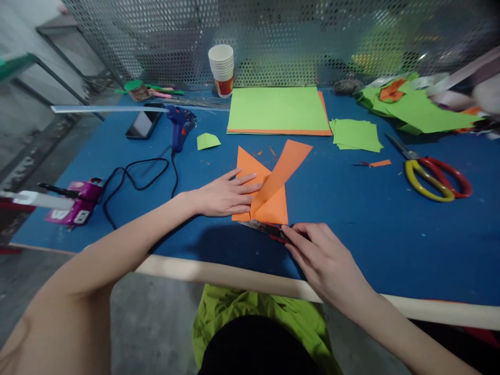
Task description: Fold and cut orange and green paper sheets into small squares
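Observation:
My left hand [230, 194] lies flat with fingers spread on a folded sheet of orange paper [275, 208] on the blue table. A long orange strip [287, 164] of the paper stands up slantwise from the fold beside my fingertips. My right hand [316, 247] is closed round a utility knife [269, 229] with a black and red handle. Its blade lies along the near edge of the orange paper, pointing left toward my left hand. Part of the handle is hidden by my fingers.
Behind the paper lie green sheets [277, 109], small green squares [357, 135] and stacked paper cups [221, 67]. Large scissors [433, 174] and paper scraps [422, 107] are at right. A blue glue gun [179, 125], phone [144, 125] and purple power strip [76, 203] with a cable are at left.

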Tool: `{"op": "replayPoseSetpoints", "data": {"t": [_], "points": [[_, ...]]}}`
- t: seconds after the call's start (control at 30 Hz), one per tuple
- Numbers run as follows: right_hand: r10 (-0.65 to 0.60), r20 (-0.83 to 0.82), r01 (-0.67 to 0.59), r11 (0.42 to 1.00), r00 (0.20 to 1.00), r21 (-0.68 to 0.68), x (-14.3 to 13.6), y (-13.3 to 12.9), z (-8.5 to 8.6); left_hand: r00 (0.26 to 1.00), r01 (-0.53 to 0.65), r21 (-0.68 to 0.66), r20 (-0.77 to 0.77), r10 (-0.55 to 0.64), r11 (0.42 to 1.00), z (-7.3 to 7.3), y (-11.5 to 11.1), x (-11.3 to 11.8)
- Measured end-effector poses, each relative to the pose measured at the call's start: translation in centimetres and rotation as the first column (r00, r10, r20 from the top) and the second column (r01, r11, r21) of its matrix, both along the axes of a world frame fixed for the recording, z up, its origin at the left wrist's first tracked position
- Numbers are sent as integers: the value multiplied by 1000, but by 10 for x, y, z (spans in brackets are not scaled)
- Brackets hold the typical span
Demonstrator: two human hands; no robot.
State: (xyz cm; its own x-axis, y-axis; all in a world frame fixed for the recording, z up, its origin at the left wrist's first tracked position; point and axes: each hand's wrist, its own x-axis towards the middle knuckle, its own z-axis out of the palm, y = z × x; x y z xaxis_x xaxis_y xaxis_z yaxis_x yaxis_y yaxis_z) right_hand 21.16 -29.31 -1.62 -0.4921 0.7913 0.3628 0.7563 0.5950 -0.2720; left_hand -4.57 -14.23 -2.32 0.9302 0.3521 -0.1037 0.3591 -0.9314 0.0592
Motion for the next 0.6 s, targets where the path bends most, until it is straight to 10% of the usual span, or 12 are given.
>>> {"op": "replayPoseSetpoints", "data": {"t": [0.6], "points": [[-92, -76, 87, 994, 993, -64, -9, -8, -3, 998, -55, -47, 22, 56, 997, 0, -2, -3]]}}
